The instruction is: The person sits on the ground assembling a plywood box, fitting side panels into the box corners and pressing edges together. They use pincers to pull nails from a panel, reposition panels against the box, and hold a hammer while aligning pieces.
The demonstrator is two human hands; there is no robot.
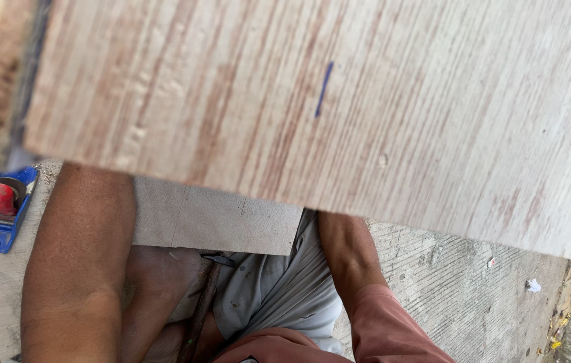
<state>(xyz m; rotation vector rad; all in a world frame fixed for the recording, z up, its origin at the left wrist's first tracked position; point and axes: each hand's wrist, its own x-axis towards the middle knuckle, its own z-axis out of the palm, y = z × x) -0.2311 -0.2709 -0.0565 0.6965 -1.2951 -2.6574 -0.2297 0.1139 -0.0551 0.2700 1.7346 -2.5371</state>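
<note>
A wide pale plywood board (pixel 366 101) with reddish grain fills the upper part of the view, close to the camera and tilted. It carries a short blue pen mark (pixel 324 89). My bare left forearm (pixel 77 255) and my right forearm (pixel 349 259), with a reddish sleeve pushed up, both reach up under the board's lower edge. The board hides both hands, so their grip cannot be seen. A smaller sheet of wood (pixel 218 218) lies flat below, between my arms.
A blue hand plane with a red knob (pixel 0 208) rests on a wooden surface at the left. A dark, rusty tool handle (pixel 201 309) lies near my legs. Grooved concrete floor (pixel 460 282) with a white scrap (pixel 533 286) spreads to the right.
</note>
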